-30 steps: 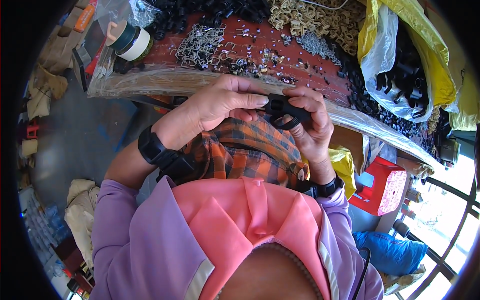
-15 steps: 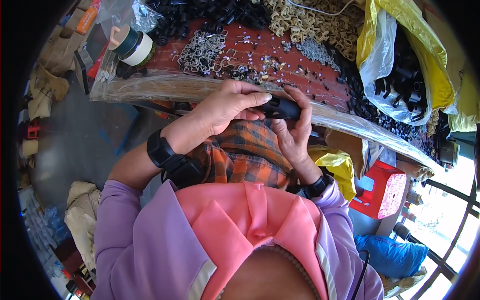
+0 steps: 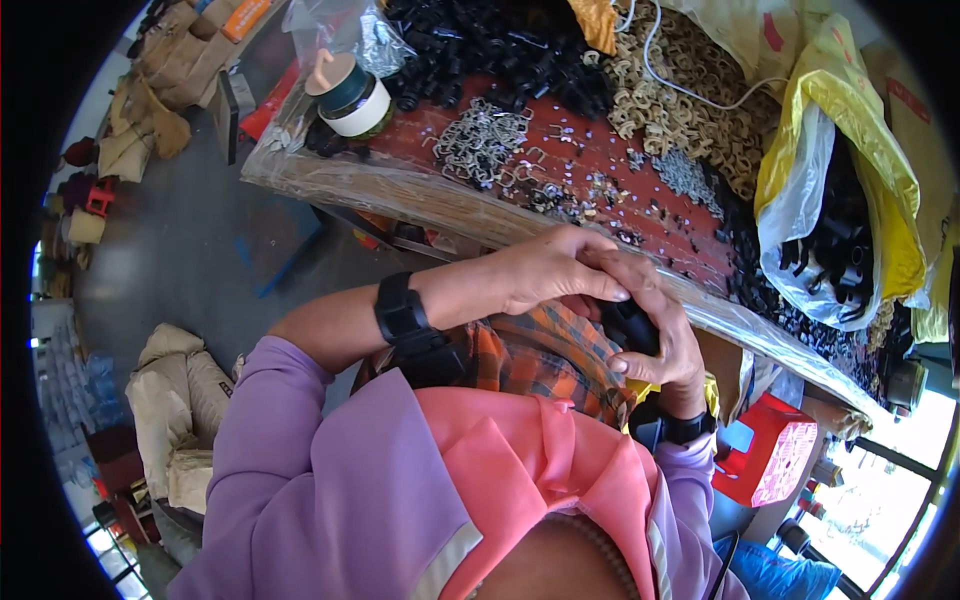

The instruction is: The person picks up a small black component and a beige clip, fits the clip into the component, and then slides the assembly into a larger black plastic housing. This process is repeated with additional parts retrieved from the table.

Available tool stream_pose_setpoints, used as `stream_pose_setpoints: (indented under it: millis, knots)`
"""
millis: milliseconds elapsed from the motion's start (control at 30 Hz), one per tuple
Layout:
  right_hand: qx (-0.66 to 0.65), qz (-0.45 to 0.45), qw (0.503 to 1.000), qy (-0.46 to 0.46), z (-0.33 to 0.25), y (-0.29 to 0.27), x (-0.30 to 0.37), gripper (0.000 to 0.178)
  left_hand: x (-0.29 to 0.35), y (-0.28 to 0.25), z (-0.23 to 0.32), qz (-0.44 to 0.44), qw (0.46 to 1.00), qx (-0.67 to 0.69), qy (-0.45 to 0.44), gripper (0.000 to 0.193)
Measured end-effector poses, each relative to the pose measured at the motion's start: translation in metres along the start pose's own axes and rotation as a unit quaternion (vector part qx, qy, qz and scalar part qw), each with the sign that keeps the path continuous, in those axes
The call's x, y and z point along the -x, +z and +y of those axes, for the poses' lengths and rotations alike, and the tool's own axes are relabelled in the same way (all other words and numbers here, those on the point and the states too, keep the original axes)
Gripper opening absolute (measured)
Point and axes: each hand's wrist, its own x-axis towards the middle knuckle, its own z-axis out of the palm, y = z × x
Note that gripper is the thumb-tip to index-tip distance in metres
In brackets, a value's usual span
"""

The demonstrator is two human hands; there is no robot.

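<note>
A black, rounded plastic part point(image 3: 631, 326) is held between my two hands, just off the table's front edge and above my lap. My left hand point(image 3: 560, 270) comes from the left with its thumb pressed on the part's upper end; its other fingers are mostly hidden. My right hand point(image 3: 672, 335) wraps round the part from the right, thumb below and fingers over the top, reaching up to the left hand. Beyond the hands, a heap of metal U-shaped clips point(image 3: 482, 143) lies on the red tabletop point(image 3: 590, 160).
At the back are piles of black plastic parts point(image 3: 490, 50) and tan clips point(image 3: 660, 90), with small grey pieces point(image 3: 688, 180) nearby. A lidded cup point(image 3: 350, 98) stands at the left corner. A yellow bag point(image 3: 890, 180) holds black parts at right. A red stool point(image 3: 768, 450) sits below.
My view has shifted, so the table sits further right. The black part has tilted more upright, and my hands have drawn closer together round it.
</note>
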Motion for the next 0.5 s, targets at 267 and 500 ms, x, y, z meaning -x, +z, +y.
stream_pose_setpoints:
  millis: [267, 500]
  knots:
    - [0.116, 0.301, 0.931, 0.17, -0.003, 0.003, 0.065, 0.048, -0.001, -0.024, 0.009, 0.074, 0.997, -0.022, -0.01, 0.063]
    - [0.268, 0.56, 0.662, 0.419, 0.044, -0.022, 0.286, 0.022, -0.003, -0.08, 0.045, 0.278, 0.946, -0.085, 0.142, 0.039]
